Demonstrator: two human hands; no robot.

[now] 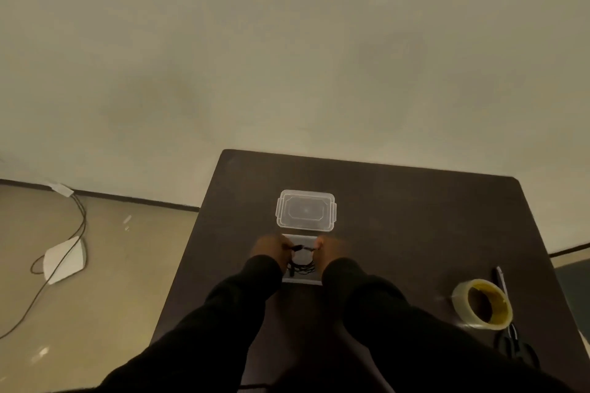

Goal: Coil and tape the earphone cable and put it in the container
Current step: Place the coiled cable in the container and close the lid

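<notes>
A black earphone cable (pixel 301 267) hangs tangled between my two hands over a white sheet (pixel 301 279) on the dark table (pixel 399 233). My left hand (pixel 269 249) pinches one end of the cable and my right hand (pixel 330 247) pinches the other, both in black sleeves. Just beyond the hands stands a clear plastic container (pixel 306 210) with its lid on. A roll of yellowish tape (pixel 482 304) lies at the table's right side.
Black scissors (pixel 515 346) and a pen (pixel 501 277) lie beside the tape near the right edge. On the floor to the left are a white flat object (pixel 65 260) and a trailing black wire (pixel 57 268). A pale wall rises behind the table.
</notes>
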